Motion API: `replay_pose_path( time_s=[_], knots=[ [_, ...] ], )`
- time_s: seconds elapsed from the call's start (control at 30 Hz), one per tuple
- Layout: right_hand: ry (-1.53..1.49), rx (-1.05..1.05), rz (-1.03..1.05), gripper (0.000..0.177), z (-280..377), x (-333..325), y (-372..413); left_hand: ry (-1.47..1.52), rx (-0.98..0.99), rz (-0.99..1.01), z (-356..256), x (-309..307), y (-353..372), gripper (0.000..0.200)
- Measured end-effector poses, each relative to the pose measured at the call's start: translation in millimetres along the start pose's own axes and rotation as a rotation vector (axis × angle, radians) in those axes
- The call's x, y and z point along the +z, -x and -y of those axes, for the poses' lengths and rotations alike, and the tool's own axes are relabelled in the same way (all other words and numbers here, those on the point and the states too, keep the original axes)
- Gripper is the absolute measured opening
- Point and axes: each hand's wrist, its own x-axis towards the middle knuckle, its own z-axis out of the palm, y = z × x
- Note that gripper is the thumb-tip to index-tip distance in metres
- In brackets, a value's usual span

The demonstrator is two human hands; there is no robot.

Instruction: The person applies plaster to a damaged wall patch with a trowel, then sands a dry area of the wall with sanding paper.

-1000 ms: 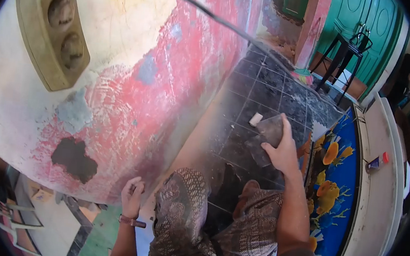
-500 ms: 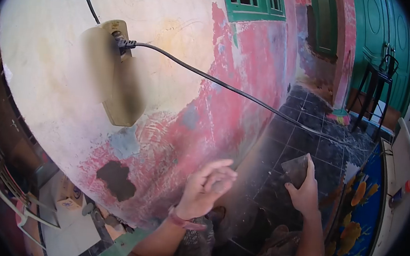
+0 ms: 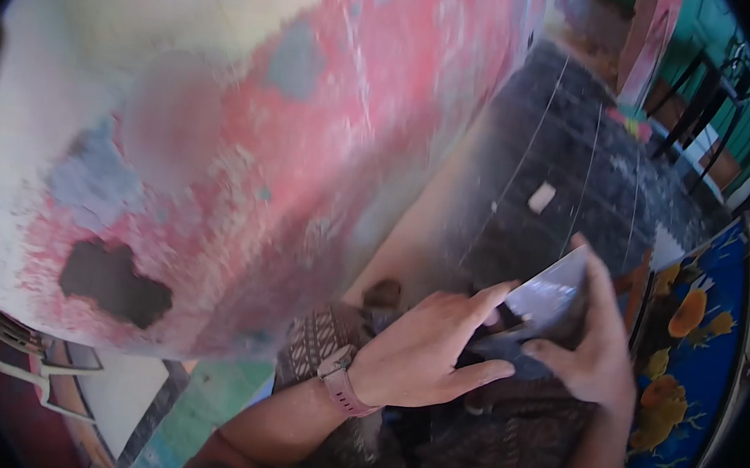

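A flat, shiny, thin scraper-like plate (image 3: 557, 290) is held in my right hand (image 3: 602, 343), thumb on its near side and fingers along the far edge. My left hand (image 3: 427, 350), with a watch (image 3: 342, 383) on its wrist, reaches to the plate's left edge. Its fingers are stretched out and its thumb stands apart; the fingertips are at or touching the edge. A small pale crumb shows by the plate's lower left side. Both hands are above my patterned clothing (image 3: 509, 433). To the left rises the peeling pink and white wall (image 3: 310, 166).
A dark grey patch (image 3: 112, 282) marks the low wall. A pale chunk (image 3: 541, 197) lies on the black tiled floor (image 3: 526, 140). A black stool (image 3: 703, 98) stands far right, a blue flower-patterned surface (image 3: 684, 377) nearer. A pale plastic chair (image 3: 43, 361) is at lower left.
My view has tilted down, so the power strip and window have left it. My left hand has moved right to the plate, and my right hand has turned the plate's face upward.
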Motion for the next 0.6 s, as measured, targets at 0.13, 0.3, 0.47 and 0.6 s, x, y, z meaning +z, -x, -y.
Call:
replay_pose_path(
  time_s=[0.13, 0.3, 0.47, 0.6],
  knots=[
    [-0.148, 0.034, -0.117, 0.126, -20.2, 4.0, 11.0, -0.023, -0.021, 0.074, -7.5, -10.0, 12.8, 0.084],
    [0.166, 0.053, -0.275, 0.130, -32.7, -9.0, 15.7, -0.281, -0.058, 0.292, -1.5, -27.9, 26.4, 0.068],
    [0.430, 0.157, -0.281, 0.125, -46.4, -36.1, 17.5, -0.323, -0.145, 0.506, 9.5, -7.0, 29.3, 0.060],
    [0.574, 0.349, -0.292, 0.104, -60.2, -65.4, 44.5, -0.165, -0.352, 0.295, 9.8, 77.1, 28.1, 0.049]
  ],
)
